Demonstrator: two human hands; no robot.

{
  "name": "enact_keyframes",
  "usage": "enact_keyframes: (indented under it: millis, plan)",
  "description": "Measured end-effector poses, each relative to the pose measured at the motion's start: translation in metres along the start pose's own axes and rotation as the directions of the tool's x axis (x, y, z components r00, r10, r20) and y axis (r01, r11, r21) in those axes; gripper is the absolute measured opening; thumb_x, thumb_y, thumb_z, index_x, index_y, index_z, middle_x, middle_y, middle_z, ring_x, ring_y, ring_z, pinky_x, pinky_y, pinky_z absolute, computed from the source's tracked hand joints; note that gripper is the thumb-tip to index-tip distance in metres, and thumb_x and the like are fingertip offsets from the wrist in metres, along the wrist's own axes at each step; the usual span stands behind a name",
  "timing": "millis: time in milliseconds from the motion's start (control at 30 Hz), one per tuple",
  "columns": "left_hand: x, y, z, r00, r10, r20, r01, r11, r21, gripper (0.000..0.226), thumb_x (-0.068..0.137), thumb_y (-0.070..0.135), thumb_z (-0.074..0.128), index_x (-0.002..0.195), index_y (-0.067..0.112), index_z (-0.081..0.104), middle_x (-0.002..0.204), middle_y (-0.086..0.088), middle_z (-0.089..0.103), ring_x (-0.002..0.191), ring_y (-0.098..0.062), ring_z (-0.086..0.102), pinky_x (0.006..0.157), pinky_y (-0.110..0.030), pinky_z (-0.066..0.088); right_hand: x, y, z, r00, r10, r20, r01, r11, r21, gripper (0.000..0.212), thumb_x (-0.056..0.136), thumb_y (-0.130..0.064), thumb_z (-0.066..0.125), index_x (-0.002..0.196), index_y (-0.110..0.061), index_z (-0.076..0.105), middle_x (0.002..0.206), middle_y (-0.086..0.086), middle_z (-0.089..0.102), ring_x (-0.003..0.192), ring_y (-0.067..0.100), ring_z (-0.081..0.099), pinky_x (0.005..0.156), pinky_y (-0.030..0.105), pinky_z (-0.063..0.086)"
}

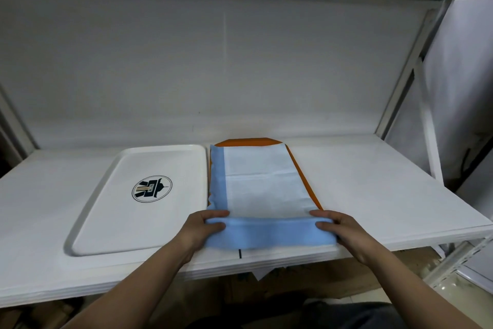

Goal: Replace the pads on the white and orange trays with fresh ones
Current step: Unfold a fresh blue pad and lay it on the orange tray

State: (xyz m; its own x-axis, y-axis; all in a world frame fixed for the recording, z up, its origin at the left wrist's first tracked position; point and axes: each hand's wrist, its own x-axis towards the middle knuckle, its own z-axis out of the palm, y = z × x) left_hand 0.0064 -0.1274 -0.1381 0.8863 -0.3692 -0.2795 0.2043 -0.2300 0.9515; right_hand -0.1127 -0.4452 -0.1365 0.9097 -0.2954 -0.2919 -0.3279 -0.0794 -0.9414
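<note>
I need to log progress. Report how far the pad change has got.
Done: the white rectangular plastic tray lies bare, no pad on it. In hand: left hand and right hand each pinch a near corner of the blue-edged white pad lying over the orange tray. Left: the white tray needs a pad; no spare pads are visible.
</note>
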Motion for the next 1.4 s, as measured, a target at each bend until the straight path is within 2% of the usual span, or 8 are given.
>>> enact_keyframes:
  millis: [400,533,767,900,1000,1133,1300,1400]
  plan:
    - [0.011,0.004,0.002,0.908,0.353,-0.226,-0.212,0.852,0.478,0.02,0.086,0.013,0.062,0.089,0.03,0.072,0.093,0.002,0.071,0.09,-0.017,0.064,0.076,-0.028,0.048,0.016,-0.004,0.009,0.898,-0.38,-0.223,0.283,0.886,-0.368,0.026,0.087,-0.007,0.064,0.086,-0.033,0.066,0.097,-0.003,0.059,0.091,0.011,0.056,0.072,0.012,0.041]
    - [0.014,0.004,-0.002,0.805,0.566,-0.179,-0.209,0.553,0.807,0.014,0.073,0.017,0.075,0.087,0.021,0.074,0.102,-0.004,0.063,0.094,-0.026,0.06,0.072,-0.034,0.05,0.021,-0.006,0.009,0.79,-0.526,-0.315,0.286,0.77,-0.57,0.01,0.082,-0.009,0.072,0.09,-0.016,0.07,0.109,-0.004,0.045,0.101,0.01,0.045,0.081,0.015,0.037]
    - [0.022,-0.001,0.027,0.714,0.605,0.352,-0.479,0.055,0.876,0.042,0.064,0.031,0.062,0.104,0.022,0.066,0.099,0.004,0.07,0.085,-0.015,0.07,0.084,-0.037,0.052,0.025,-0.005,0.007,0.79,-0.595,-0.145,0.293,0.575,-0.764,0.009,0.086,-0.022,0.067,0.09,-0.025,0.06,0.092,-0.009,0.058,0.088,0.009,0.054,0.067,0.014,0.037]
    - [0.023,0.015,0.059,0.628,0.532,0.568,-0.591,-0.15,0.793,0.043,0.057,0.013,0.08,0.092,0.016,0.055,0.067,0.0,0.062,0.049,-0.018,0.058,0.046,-0.022,0.035,0.023,-0.005,0.004,0.773,-0.632,-0.057,0.308,0.452,-0.837,0.011,0.087,-0.024,0.066,0.089,-0.025,0.055,0.082,-0.008,0.059,0.074,0.008,0.055,0.06,0.019,0.045]
    - [0.023,0.025,0.068,0.526,0.496,0.691,-0.595,-0.366,0.716,0.064,0.045,0.019,0.088,0.09,0.017,0.043,0.07,-0.001,0.06,0.039,-0.013,0.047,0.039,-0.021,0.025,0.026,-0.003,-0.002,0.681,-0.716,0.151,0.348,0.135,-0.928,0.024,0.075,-0.015,0.077,0.08,-0.022,0.055,0.07,-0.004,0.057,0.058,0.01,0.052,0.049,0.024,0.046]
    - [0.029,0.023,0.068,0.455,0.412,0.789,-0.618,-0.493,0.613,0.07,0.05,0.022,0.089,0.109,0.021,0.051,0.115,-0.008,0.064,0.05,-0.015,0.055,0.046,-0.023,0.043,0.028,-0.004,-0.012,0.582,-0.644,0.496,0.435,-0.268,-0.86,0.039,0.063,-0.013,0.083,0.095,-0.022,0.062,0.106,0.002,0.064,0.079,0.017,0.062,0.058,0.027,0.053]
    - [0.029,0.02,0.07,0.477,0.418,0.773,-0.549,-0.545,0.634,0.034,0.053,0.021,0.086,0.084,0.022,0.074,0.119,0.001,0.066,0.053,-0.014,0.056,0.049,-0.021,0.041,0.03,-0.005,-0.015,0.478,-0.583,0.657,0.472,-0.46,-0.752,0.054,0.056,-0.01,0.089,0.105,-0.02,0.068,0.12,0.004,0.064,0.085,0.021,0.058,0.056,0.03,0.054]
    - [0.023,0.012,0.066,0.573,0.36,0.736,-0.485,-0.575,0.659,0.031,0.084,0.023,0.062,0.112,0.012,0.066,0.148,-0.007,0.038,0.085,-0.025,0.058,0.072,-0.033,0.045,0.03,-0.002,-0.014,0.458,-0.57,0.682,0.466,-0.499,-0.73,0.06,0.05,-0.008,0.09,0.106,-0.016,0.07,0.117,0.004,0.065,0.08,0.02,0.06,0.054,0.03,0.053]
